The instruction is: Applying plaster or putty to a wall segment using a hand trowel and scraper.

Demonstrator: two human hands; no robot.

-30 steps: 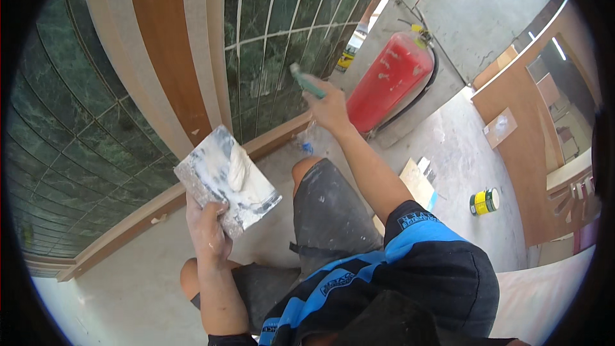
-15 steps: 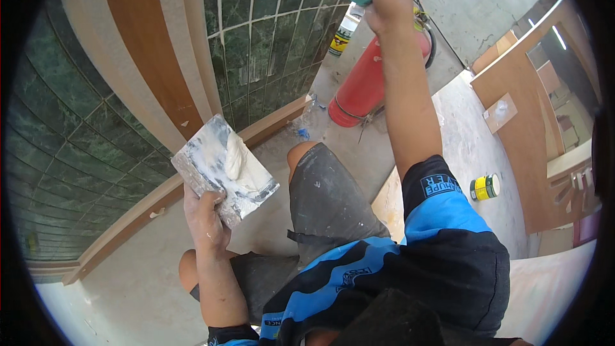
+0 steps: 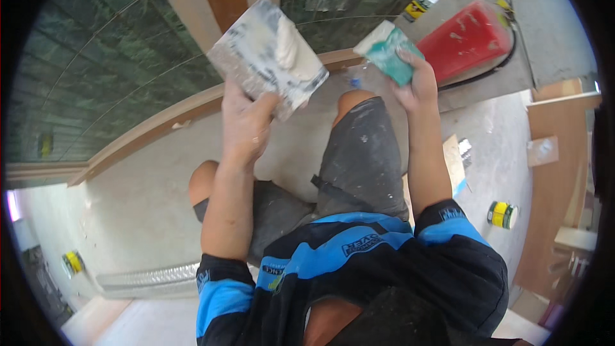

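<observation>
Here's the left hand (image 3: 246, 118), closed around the near edge of a flat board (image 3: 234, 54), thumb pressed over the top face. The board tilts up in front of the green tiled wall (image 3: 109, 83), its surface smeared with white and dark patches, and a thick lump of white paste (image 3: 286, 45) sits right of its middle.

Over to the right hand (image 3: 415, 80), and it's gripping a green scraper (image 3: 392, 61), fingers and thumb pinching its right side. The scraper's far end shows whitish, pointing up and left. Board and scraper are apart, with a gap between them, both held up off the floor (image 3: 141, 205).

Just beyond the scraper lies the red fire extinguisher (image 3: 467, 41), tilted in view, a black hose along its lower side. A wooden strip (image 3: 147, 131) curves along the foot of the tiles, and a small blue scrap (image 3: 355, 82) lies near it, between the two hands. Out right, a yellow-banded tub (image 3: 503, 215) rests on its own, near a brown wooden panel (image 3: 554, 211); another tub (image 3: 72, 263) stands far left.
</observation>
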